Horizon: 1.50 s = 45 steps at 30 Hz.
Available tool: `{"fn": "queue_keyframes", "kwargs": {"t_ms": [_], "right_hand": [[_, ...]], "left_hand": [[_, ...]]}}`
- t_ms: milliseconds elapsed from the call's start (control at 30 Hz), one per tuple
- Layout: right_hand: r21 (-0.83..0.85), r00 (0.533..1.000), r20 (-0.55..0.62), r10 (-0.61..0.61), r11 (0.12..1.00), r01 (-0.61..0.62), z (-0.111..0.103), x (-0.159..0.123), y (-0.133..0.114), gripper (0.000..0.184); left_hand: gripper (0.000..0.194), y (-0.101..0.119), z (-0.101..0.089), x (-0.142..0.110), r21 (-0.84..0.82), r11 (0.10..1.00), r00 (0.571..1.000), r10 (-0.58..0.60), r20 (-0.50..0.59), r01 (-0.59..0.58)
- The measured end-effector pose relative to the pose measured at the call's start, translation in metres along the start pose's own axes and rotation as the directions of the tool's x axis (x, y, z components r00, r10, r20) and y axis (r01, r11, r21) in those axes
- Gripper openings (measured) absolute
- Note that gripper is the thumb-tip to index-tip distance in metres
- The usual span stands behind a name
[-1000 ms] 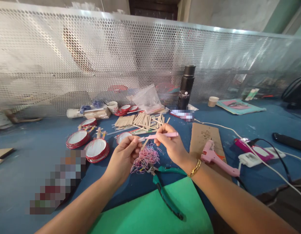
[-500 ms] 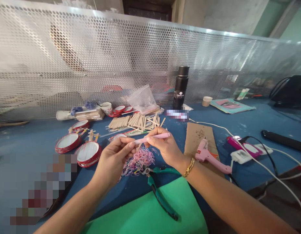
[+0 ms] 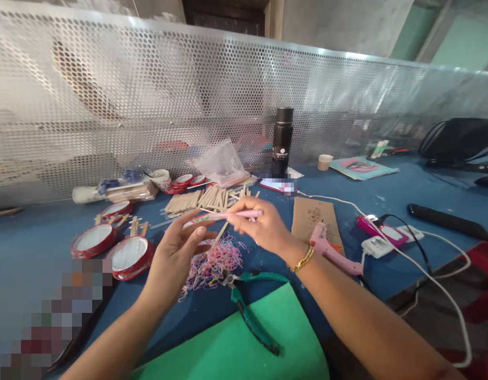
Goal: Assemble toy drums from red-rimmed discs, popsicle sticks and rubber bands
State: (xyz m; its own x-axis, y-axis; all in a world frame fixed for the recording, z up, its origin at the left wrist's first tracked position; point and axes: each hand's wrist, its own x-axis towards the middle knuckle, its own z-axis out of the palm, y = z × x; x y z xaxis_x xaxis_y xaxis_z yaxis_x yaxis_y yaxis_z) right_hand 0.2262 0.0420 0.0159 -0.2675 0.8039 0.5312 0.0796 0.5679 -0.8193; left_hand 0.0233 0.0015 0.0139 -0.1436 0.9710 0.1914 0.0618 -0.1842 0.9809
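A slim pink pen-like tool [image 3: 219, 215] lies nearly level in my right hand [image 3: 261, 224], pinched between thumb and fingers. Its left end looks translucent, like a cap. Just left of that end, my left hand [image 3: 174, 253] has its thumb and fingers apart; nothing shows in it. Below the hands sits a tangled heap of thin pink and purple bands [image 3: 218, 258], with a wooden stick [image 3: 219, 236] rising from it. Nearer to me, green-handled pliers [image 3: 251, 316] lie spread, partly over a green sheet [image 3: 228, 343].
Red-rimmed round pieces [image 3: 94, 240] with sticks lie left. Behind are flat wooden sticks [image 3: 214, 198], a plastic bag [image 3: 220, 161] and a black bottle [image 3: 282, 140]. At right, a pink glue gun [image 3: 334, 253] rests on cardboard [image 3: 301, 216], near a power strip [image 3: 376, 248] and cables.
The left hand first held a small pale cap apart from the pink tool, then met the tool's end, and now has let go with fingers spread. The view has swung slightly right.
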Motion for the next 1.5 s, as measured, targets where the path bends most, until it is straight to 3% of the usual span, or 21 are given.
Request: {"fn": "queue_keyframes", "kwargs": {"t_ms": [67,133,200,267,333,400,533,667,800,967,1100,1267,1500], "right_hand": [[-0.279,0.996,-0.070,-0.059,0.960,0.037,-0.013,0.004,0.004,0.008],[-0.502,0.998,-0.032,-0.050,0.864,0.027,-0.022,0.004,0.010,0.019],[-0.668,0.995,0.090,0.053,0.744,0.021,-0.025,0.001,0.015,0.032],[-0.779,0.959,0.206,0.196,0.626,0.039,-0.026,-0.003,0.019,0.046],[-0.832,0.927,0.248,0.281,0.552,0.055,-0.024,-0.005,0.020,0.057],[-0.838,0.934,0.239,0.267,0.542,0.060,-0.021,-0.006,0.018,0.058],[-0.810,0.951,0.249,0.184,0.578,0.100,-0.013,-0.005,0.011,0.037],[-0.746,0.962,0.227,0.149,0.662,0.074,-0.013,-0.002,0.008,0.022],[-0.703,0.987,0.115,0.111,0.711,0.002,-0.024,0.004,0.012,0.020],[-0.698,0.996,0.067,0.053,0.716,0.009,-0.030,0.007,0.016,0.017],[-0.733,0.994,0.094,0.051,0.679,0.035,-0.026,0.011,0.008,0.014],[-0.804,0.961,0.229,0.155,0.587,0.097,-0.008,0.028,-0.001,0.018],[-0.882,0.917,0.277,0.287,0.455,0.124,0.036,0.072,0.022,0.023]], "left_hand": [[0.061,-0.005,-0.002,0.003,0.073,0.995,0.996,0.068,-0.052,-0.064],[0.054,-0.010,-0.006,0.006,0.159,0.982,0.989,0.116,-0.093,-0.101],[0.046,-0.014,-0.010,0.008,0.203,0.974,0.987,0.125,-0.103,-0.103],[0.040,-0.016,-0.012,0.009,0.213,0.971,0.985,0.135,-0.107,-0.110],[0.036,-0.015,-0.013,0.008,0.211,0.970,0.983,0.148,-0.106,-0.123],[0.034,-0.013,-0.012,0.008,0.217,0.968,0.984,0.151,-0.097,-0.128],[0.032,-0.005,-0.010,0.006,0.257,0.957,0.981,0.165,-0.102,-0.134],[0.028,0.000,-0.012,0.004,0.245,0.954,0.963,0.216,-0.160,-0.174],[0.021,0.001,-0.017,0.004,0.161,0.951,0.926,0.296,-0.236,-0.263],[0.015,0.006,-0.018,0.004,0.113,0.924,0.866,0.381,-0.323,-0.365],[0.017,0.009,-0.018,0.000,0.128,0.907,0.845,0.420,-0.330,-0.401],[0.016,0.010,-0.017,-0.006,0.151,0.889,0.838,0.457,-0.297,-0.432],[0.013,0.013,-0.011,-0.013,0.125,0.904,0.863,0.428,-0.269,-0.409]]}}
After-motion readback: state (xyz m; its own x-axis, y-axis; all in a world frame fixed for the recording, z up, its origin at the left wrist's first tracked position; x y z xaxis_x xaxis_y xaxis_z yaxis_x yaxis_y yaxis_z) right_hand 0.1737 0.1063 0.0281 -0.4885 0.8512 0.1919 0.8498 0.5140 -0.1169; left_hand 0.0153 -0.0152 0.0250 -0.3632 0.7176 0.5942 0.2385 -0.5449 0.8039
